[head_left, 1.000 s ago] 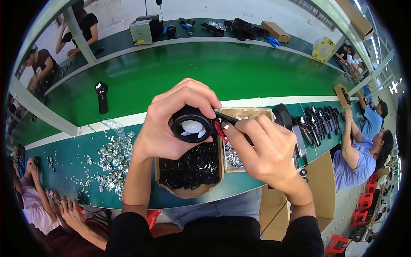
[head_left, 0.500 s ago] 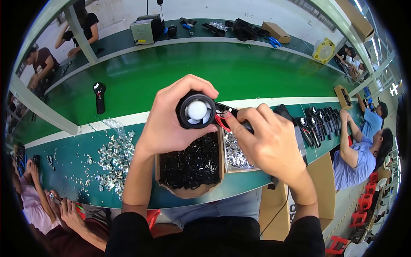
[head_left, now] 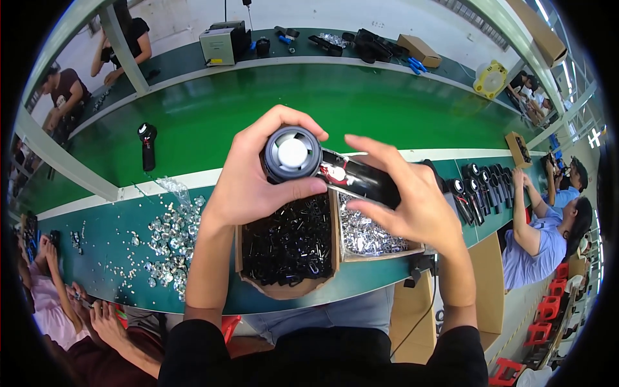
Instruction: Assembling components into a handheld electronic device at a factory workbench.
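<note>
My left hand is closed round the round head of a black handheld fan, which has a white dome in its middle and dark slots around it. From the head, the fan's glossy black handle points right, with red wiring showing near the joint. My right hand stands open around the handle's far end, its thumb below and fingers above, spread apart. Whether its palm touches the handle is hidden. Beneath both hands, a cardboard box holds many small black parts.
Beside that box, a second tray holds shiny parts. Loose metallic pieces lie on the left of the bench. Similar black fans stand at right; another lies on the green belt. Co-workers sit on both sides.
My right hand has let go of the red wires and spread open around the handle. The fan's head has tilted, its rim showing greyer, and more of the handle shows.
</note>
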The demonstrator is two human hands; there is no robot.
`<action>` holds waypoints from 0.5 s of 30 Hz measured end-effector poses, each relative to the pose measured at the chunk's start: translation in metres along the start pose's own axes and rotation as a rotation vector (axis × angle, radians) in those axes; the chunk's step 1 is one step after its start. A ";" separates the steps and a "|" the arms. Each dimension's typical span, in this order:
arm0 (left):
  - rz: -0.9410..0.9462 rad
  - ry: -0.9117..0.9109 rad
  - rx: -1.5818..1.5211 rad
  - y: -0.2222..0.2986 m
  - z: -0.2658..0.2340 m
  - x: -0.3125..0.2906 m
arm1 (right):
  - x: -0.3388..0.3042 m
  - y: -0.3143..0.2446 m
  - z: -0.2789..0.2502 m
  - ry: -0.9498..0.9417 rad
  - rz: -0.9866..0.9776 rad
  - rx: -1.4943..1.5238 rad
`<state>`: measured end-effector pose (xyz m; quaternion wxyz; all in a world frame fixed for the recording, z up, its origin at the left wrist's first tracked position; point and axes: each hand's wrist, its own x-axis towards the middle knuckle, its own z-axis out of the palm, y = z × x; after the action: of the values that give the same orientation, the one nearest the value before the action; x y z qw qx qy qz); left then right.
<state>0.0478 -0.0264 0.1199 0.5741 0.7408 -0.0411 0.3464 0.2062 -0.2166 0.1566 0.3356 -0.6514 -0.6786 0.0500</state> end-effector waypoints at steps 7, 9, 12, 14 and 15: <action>-0.086 0.134 0.227 -0.010 0.007 0.003 | 0.009 0.021 0.016 0.074 0.051 0.065; -0.115 0.128 0.256 -0.009 0.007 0.003 | 0.010 0.022 0.017 0.080 0.047 0.089; -0.072 0.152 0.243 -0.010 0.006 0.003 | 0.014 0.024 0.020 0.089 -0.157 -0.068; -0.067 0.155 0.252 -0.008 0.004 0.002 | 0.016 0.021 0.026 0.112 -0.155 -0.082; -0.069 0.155 0.252 -0.009 0.004 0.003 | 0.015 0.022 0.027 0.111 -0.154 -0.081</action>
<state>0.0558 -0.0258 0.1132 0.4896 0.7789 0.0729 0.3850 0.2118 -0.1892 0.1308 0.3491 -0.6120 -0.7086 -0.0395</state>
